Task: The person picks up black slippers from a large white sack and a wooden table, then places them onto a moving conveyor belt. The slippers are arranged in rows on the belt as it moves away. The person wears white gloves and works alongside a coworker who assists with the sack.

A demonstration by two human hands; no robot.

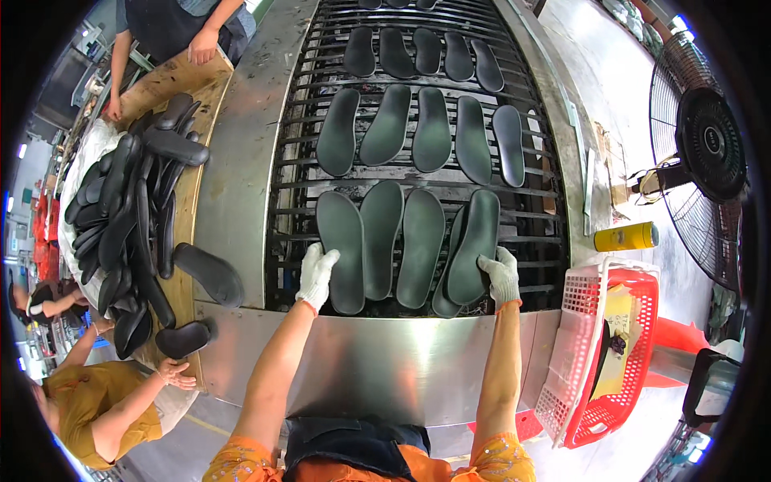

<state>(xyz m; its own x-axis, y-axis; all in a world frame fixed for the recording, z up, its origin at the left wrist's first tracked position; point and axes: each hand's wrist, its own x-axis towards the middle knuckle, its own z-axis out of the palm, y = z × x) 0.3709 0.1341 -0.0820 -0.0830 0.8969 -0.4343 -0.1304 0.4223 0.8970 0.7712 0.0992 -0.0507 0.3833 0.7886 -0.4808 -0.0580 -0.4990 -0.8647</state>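
The half-curled left hand touches the front-left insole; the right hand, likewise curled, touches the front-right insole. From here, I can't tell if either grips.

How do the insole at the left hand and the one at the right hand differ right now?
Lean: the left insole tips its far end leftward; the right insole tips its far end rightward.
Overlap: the right insole partly covers another insole; the left insole shows none peeking out beneath.
Both are dark and long, in the nearest row, with the left hand and right hand at their outer edges.
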